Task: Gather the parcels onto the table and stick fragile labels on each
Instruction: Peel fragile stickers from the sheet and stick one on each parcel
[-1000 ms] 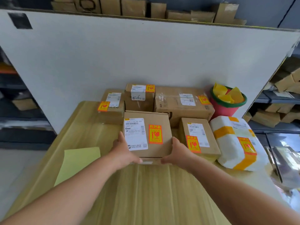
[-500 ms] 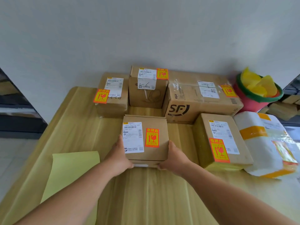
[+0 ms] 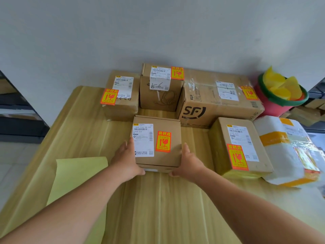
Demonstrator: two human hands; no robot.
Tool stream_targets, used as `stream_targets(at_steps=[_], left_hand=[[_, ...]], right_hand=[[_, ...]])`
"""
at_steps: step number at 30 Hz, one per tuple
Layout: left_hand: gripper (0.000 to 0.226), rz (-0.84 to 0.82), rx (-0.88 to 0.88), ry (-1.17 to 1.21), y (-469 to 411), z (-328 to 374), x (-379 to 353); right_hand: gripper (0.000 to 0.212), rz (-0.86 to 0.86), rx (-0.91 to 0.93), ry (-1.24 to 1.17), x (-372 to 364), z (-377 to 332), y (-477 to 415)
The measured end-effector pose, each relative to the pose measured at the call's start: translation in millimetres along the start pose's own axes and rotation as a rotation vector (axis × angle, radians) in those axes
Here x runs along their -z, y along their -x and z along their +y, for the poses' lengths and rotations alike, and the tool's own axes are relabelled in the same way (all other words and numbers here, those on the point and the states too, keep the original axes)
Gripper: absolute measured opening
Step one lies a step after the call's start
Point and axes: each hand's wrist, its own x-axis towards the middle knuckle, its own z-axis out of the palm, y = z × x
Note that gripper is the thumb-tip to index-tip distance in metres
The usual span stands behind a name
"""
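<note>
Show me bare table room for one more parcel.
The table is bare left of the held box, between the yellow sheet and the back-left box, and in front between the forearms. Back row and right side are crowded.

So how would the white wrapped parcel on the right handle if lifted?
The white parcel looks padded and bulging, so it would probably give under a grip. Its shiny tape could be slippery. Lying flat and wide, it seems unlikely to roll.
</note>
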Motion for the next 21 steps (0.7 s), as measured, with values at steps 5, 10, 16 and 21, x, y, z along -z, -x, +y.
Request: stream_targets(at_steps=[5, 10, 16, 21], left_hand=[[0.122, 0.096, -0.003, -0.075, 26, 7, 14], [0.109, 0.174, 0.071, -0.11, 63, -4, 20], [0.1, 0.207, 0.182, -0.126, 119, -49, 23], [0.089, 0.167, 0.199, -0.128, 148, -93, 35]], right_hand=[[0.103, 0.112, 0.057, 0.07, 18, -4, 24], [0.071, 0.254, 0.307, 0.163, 9, -22, 53], [0.055, 0.178, 0.612, 0.228, -32, -57, 93], [0.053, 0.107, 0.708, 0.308, -63, -82, 110]])
